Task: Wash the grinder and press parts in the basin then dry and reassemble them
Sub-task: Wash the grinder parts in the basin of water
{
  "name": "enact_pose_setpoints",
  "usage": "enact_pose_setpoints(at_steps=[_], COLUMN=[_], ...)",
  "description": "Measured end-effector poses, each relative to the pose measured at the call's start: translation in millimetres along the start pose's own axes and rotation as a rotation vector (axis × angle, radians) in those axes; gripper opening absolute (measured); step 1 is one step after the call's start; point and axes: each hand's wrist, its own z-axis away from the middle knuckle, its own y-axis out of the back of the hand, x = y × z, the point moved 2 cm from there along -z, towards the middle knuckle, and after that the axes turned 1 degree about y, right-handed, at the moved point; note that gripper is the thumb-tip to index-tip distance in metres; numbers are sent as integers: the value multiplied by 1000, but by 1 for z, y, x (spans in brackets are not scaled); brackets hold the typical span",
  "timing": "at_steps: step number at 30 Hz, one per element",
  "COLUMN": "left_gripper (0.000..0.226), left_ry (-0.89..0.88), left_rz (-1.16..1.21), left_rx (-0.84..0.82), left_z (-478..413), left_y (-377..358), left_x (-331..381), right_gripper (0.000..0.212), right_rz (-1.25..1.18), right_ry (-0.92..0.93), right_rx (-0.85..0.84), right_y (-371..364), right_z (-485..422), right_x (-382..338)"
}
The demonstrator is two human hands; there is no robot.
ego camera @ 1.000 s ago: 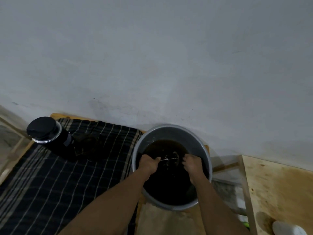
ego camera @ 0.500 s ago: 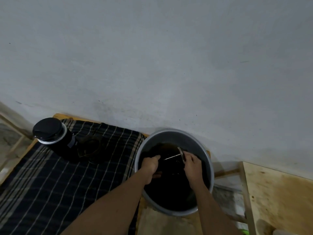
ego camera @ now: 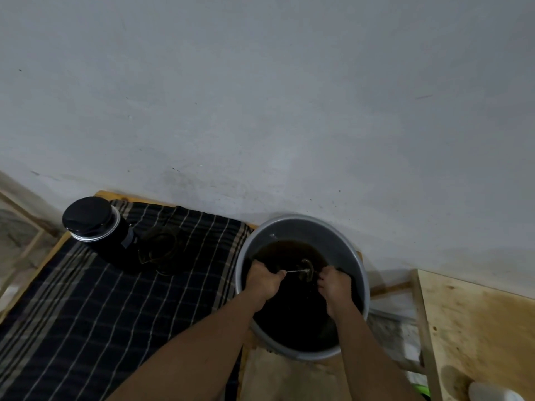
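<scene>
A grey basin [ego camera: 301, 224] holds dark brown water. Over it my left hand [ego camera: 263, 280] grips one end of a thin metal plunger rod [ego camera: 293, 271]. The rod ends in a round press filter disc [ego camera: 308, 267] with a coiled edge, held just above the water. My right hand [ego camera: 334, 287] is curled close beside the disc, fingers partly in the water; what it grips is hard to tell. A black grinder [ego camera: 95, 227] with a silver band lies tilted on the checked cloth [ego camera: 86, 314] at the left.
A dark cable [ego camera: 157, 250] is coiled on the cloth by the grinder. A wooden board [ego camera: 477, 328] lies at the right, with a white object [ego camera: 492, 393] at its near corner. A grey wall stands right behind the basin.
The filter disc has swung from upright to lower, near the water. My right hand moved slightly right and down; my left hand keeps its grip on the rod.
</scene>
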Motion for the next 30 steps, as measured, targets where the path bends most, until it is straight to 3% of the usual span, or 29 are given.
enact_pose_setpoints(at_steps=[1,5,10,13,16,18,21,22,26,30], left_gripper=[61,60,62,50,36,31,27,25,25,20], left_ry=[-4,26,116,183,176,175,196,197,184,191], left_rz=[-13,-14,84,73,24,42,40,33,-6,-10], left_rx=[0,3,-68,-108,-129,-115,-124,-131,-163,-166], left_z=[0,-2,-5,-3,-1,-1,-1,1,1,3], left_y=[0,-1,1,-1,-1,-1,-3,-3,-1,-1], left_x=[0,-3,-3,-3,-4,-5,-6,-6,-4,-5], right_gripper=[33,19,25,22,25,23,24,24,30,32], right_rz=[30,-35,74,48,32,23,86,106,158,182], right_ry=[14,-70,-108,-180,-82,-58,-53,-55,-51,-7], right_rx=[13,-204,54,-126,-351,-305,-10,-2,-300,-201], right_y=[1,-7,10,-11,-38,-40,-26,-24,-43,-48], right_z=[0,3,2,18,35,33,20,19,30,26], right_x=[0,4,22,34,25,27,37,38,28,25])
